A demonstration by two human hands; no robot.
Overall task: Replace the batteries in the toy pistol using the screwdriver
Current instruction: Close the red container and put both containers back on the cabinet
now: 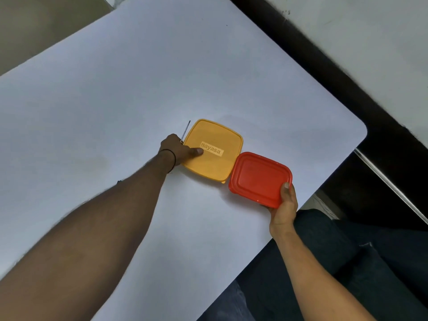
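A yellow lidded box (217,137) marked "nayasa" sits on the white table (115,100). My left hand (178,148) grips its left edge, thumb on the lid. A thin metal screwdriver shaft (186,130) sticks up past that hand; whether the hand also holds it I cannot tell. A red lidded box (257,178) touches the yellow one at its right. My right hand (286,206) holds the red box's near right corner, thumb on the lid. The toy pistol and batteries are not in sight.
The table's rounded right corner (361,128) lies close to the red box, with a dark gap and a pale wall (370,42) beyond. My legs in dark trousers (347,262) are below the table's near right edge.
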